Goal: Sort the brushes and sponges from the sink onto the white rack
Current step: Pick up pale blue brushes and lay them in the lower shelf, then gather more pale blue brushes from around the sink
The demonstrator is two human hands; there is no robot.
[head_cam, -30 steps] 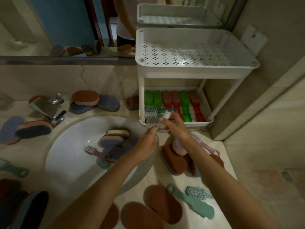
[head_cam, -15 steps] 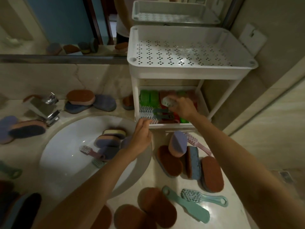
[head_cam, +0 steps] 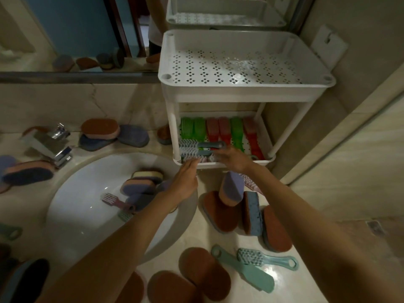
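At the front edge of the white rack's [head_cam: 240, 92] lower shelf, my right hand [head_cam: 235, 159] lay over the brushes [head_cam: 190, 147], grip too blurred for me to tell, my left hand [head_cam: 185, 182] straight-fingered and empty beside the front left corner, sponges [head_cam: 142, 184] and a pink brush [head_cam: 115, 201] lying in the sink [head_cam: 76, 226].

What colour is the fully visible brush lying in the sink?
Dusty pink brush with pale bristles; the head view, the only one, shows it clearly.

You face dim bathroom: mirror [head_cam: 72, 29] above beige marble backsplash [head_cam: 54, 101], glossy marble countertop [head_cam: 203, 239], chrome faucet [head_cam: 49, 143] at your left, beige wall [head_cam: 360, 51] and tiled floor [head_cam: 349, 235] at your right.
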